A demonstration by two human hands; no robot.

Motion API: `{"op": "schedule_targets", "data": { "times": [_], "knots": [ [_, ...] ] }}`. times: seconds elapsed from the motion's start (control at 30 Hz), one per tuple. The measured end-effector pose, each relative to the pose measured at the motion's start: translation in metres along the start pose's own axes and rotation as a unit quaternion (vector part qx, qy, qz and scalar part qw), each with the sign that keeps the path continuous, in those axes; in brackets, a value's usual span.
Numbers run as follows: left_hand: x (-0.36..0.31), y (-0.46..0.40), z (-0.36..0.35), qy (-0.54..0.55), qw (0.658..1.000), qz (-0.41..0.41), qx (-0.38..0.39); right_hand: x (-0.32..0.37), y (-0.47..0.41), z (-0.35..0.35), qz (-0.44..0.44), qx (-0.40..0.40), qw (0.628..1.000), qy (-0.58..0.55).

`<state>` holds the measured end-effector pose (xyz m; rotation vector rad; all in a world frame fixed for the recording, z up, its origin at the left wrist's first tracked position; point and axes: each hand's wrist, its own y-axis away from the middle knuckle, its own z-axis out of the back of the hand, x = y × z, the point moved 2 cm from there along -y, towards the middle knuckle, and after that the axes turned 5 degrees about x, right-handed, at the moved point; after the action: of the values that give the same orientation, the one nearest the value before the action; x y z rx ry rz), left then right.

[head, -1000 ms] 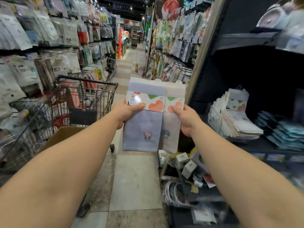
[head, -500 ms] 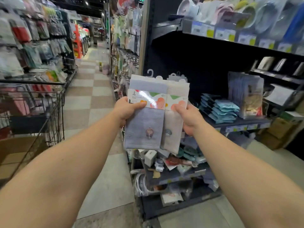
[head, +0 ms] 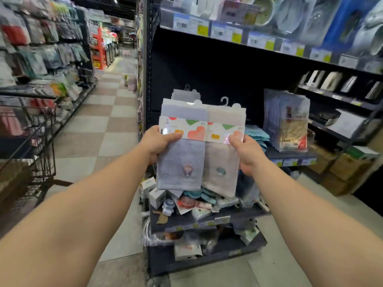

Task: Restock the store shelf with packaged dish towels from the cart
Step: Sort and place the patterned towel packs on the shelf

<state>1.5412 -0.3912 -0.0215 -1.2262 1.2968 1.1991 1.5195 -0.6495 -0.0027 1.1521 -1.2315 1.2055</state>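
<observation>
Both grips are closed on towel packs: the left hand (head: 157, 142) pinches the blue pack (head: 180, 160), the right hand (head: 247, 154) the beige pack (head: 220, 164), side by side before the shelf (head: 290, 156). Nothing is shelved yet; the cart (head: 39, 154) sits left. Since earlier, the view has turned rightward and the packs have spread apart.

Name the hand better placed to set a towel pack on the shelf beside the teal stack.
Right, probably. The right hand grips the beige towel pack nearest the teal stack; the left hand holds the blue towel pack aisle-side.
</observation>
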Motion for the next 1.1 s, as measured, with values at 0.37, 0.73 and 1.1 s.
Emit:
{"op": "schedule_targets", "data": {
  "times": [0.37, 0.73, 1.1],
  "knots": [
    [-0.014, -0.037, 0.058, 0.008, 0.999, -0.017, -0.036, -0.014, -0.071, -0.013, -0.007, 0.012, 1.000, -0.015],
    [-0.028, -0.092, 0.077, 0.023, 0.999, -0.019, 0.022, 0.008, -0.119, -0.010, -0.001, 0.039, 0.999, -0.037],
    [-0.028, -0.115, 0.081, 0.047, 0.999, -0.014, 0.015, 0.018, -0.162, -0.025, -0.014, 0.087, 0.995, -0.050]
  ]
}}
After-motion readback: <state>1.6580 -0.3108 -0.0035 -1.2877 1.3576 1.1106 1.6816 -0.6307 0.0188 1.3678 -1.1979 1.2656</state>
